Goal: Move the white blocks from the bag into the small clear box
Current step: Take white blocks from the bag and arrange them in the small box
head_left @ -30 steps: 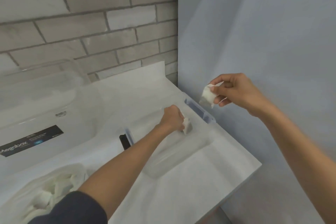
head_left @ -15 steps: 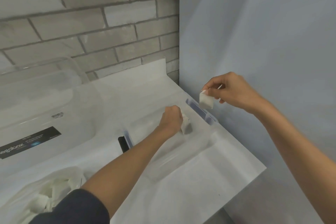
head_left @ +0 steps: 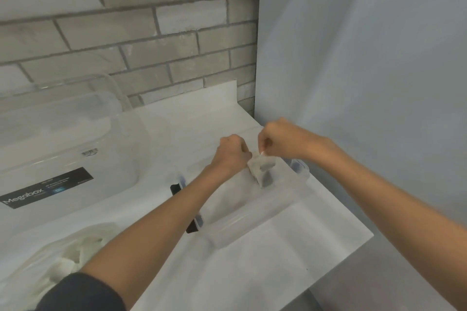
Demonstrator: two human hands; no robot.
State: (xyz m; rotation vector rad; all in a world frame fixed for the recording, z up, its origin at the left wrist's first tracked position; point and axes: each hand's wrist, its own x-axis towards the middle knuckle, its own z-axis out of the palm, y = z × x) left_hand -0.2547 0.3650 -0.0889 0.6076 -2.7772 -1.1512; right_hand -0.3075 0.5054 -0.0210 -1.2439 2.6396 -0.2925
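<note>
The small clear box (head_left: 255,231) with blue clips lies on the white table, near its right corner. Both hands meet over the box's far end. My left hand (head_left: 231,153) is curled in a fist inside the box and holds a white block (head_left: 265,179) by its left side. My right hand (head_left: 279,141) reaches in from the right and pinches the top of another white block (head_left: 259,164), which sits against the first one. The clear bag (head_left: 32,262) lies at the lower left with several white blocks (head_left: 64,264) inside, partly hidden by my left arm.
A large clear Megabox tub (head_left: 63,149) stands at the left, against the brick wall. A blue-grey wall (head_left: 366,70) rises close behind the small box at the right. The table's edge (head_left: 353,242) runs diagonally at the lower right.
My right hand has come down and to the left with its block, from above the box's far clip to beside my left hand. My left hand has stayed inside the box.
</note>
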